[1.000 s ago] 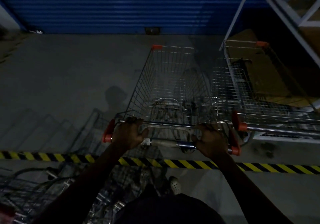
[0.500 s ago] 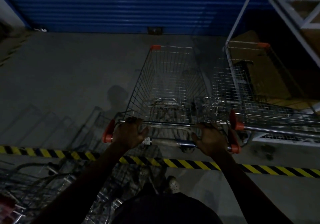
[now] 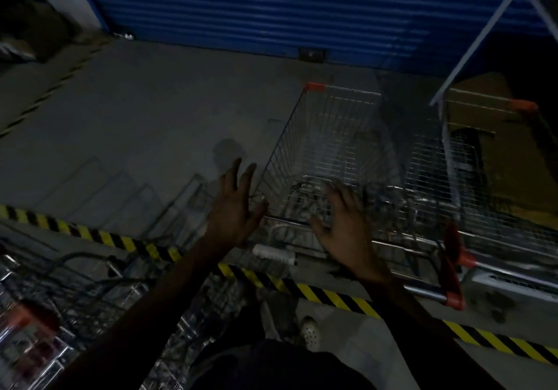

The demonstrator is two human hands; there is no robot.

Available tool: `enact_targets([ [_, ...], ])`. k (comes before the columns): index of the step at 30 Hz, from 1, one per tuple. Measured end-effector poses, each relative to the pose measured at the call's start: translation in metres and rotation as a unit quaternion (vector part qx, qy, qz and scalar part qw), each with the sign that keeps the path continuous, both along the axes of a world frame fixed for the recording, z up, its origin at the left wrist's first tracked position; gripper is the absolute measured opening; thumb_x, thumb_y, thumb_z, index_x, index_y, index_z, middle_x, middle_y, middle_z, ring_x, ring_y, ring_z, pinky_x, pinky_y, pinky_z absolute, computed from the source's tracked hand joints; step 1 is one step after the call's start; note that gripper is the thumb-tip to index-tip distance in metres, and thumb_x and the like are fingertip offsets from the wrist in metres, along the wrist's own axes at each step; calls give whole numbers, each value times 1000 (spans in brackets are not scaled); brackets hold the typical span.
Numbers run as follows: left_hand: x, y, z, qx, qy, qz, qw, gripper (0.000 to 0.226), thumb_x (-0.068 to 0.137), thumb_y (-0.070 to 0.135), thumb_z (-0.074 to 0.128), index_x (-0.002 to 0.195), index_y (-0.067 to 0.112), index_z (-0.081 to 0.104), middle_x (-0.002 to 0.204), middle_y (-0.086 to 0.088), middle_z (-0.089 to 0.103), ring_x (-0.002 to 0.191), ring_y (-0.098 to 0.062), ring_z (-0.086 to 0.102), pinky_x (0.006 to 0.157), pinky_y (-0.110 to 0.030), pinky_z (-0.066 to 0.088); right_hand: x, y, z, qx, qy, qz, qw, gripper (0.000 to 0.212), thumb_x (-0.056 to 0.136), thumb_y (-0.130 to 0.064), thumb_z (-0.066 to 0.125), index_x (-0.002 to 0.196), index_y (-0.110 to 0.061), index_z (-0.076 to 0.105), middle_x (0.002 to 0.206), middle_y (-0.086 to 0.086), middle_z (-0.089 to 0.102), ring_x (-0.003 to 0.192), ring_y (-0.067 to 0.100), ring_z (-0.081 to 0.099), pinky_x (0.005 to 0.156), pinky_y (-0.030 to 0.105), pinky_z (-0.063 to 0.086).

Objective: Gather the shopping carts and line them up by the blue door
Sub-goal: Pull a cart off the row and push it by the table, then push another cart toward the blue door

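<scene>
A wire shopping cart (image 3: 329, 148) with red corner caps stands on the concrete floor, nose toward the blue roller door (image 3: 271, 6). A second cart (image 3: 489, 208) is parked right beside it on the right. My left hand (image 3: 234, 205) hovers above the cart's left rear corner, fingers spread and straight. My right hand (image 3: 347, 226) hangs over the handle bar (image 3: 416, 290), fingers spread too. Neither hand touches the cart.
A yellow-and-black hazard stripe (image 3: 302, 287) crosses the floor under my arms. More wire carts (image 3: 60, 299) sit blurred at the lower left. A white metal rack frame (image 3: 471, 51) and cardboard boxes (image 3: 489, 112) stand at the right by the door.
Both hands have let go of the cart handle and lifted with fingers spread. The view has swung left, so the carts now lie further right.
</scene>
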State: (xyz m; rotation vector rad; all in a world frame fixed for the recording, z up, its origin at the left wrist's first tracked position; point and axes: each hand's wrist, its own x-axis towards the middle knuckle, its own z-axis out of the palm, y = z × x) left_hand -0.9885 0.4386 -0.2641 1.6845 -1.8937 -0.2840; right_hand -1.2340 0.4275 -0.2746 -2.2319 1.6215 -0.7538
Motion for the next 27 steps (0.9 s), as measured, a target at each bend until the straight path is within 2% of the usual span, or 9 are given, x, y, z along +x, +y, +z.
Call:
enact_targets([
  [5,62,-28,25,-62,28,53,996,68,98,48,53,153,14,33,162,-14,22,145,-30,25,103,-55,45,92,-52,30,-54,-52,82,994,72,93,-52,52,149,-9,37,155,14,36,141,31,35,111,42,40],
  [8,114,-47,36,-88,44,80,992,68,99,51,49,154,15,33,163,-11,21,146,-27,23,104,-50,44,151,-85,44,-85,-74,110,988,73,93,-50,55,151,-10,33,154,14,37,140,30,37,111,37,37],
  [14,233,-81,46,-102,74,138,982,66,100,50,47,154,15,32,162,-10,22,148,-26,23,106,-50,44,273,-146,52,-56,-99,151,982,79,90,-52,54,152,-8,33,156,11,35,141,26,36,113,26,30],
  [16,270,-88,47,-95,74,157,980,67,100,53,44,154,15,33,162,-11,23,147,-27,24,109,-42,39,310,-162,52,-53,-117,155,980,79,90,-52,55,152,-9,32,156,11,35,142,25,36,112,22,28],
  [19,317,-95,47,-82,72,179,978,68,100,55,42,154,15,33,161,-10,24,146,-27,26,106,-35,36,359,-180,51,-52,-140,158,976,79,90,-51,56,154,-13,28,156,10,34,142,24,35,111,10,22],
  [20,327,-98,47,-81,73,184,977,67,100,55,42,154,15,33,161,-10,24,146,-26,27,106,-33,36,370,-184,51,-52,-141,158,976,79,90,-51,56,154,-14,28,156,9,34,142,23,35,110,10,22],
  [23,358,-106,46,-76,79,195,975,66,100,53,43,154,16,33,161,-9,24,147,-26,27,105,-32,37,404,-196,48,-45,-141,167,975,79,91,-54,55,154,-15,28,157,7,34,142,22,35,110,22,30],
  [27,389,-113,43,-73,85,219,969,64,101,53,43,154,18,32,161,-7,24,147,-25,26,109,-38,38,445,-214,39,-43,-152,198,967,78,93,-51,58,155,-15,27,156,7,36,141,23,38,108,27,37],
])
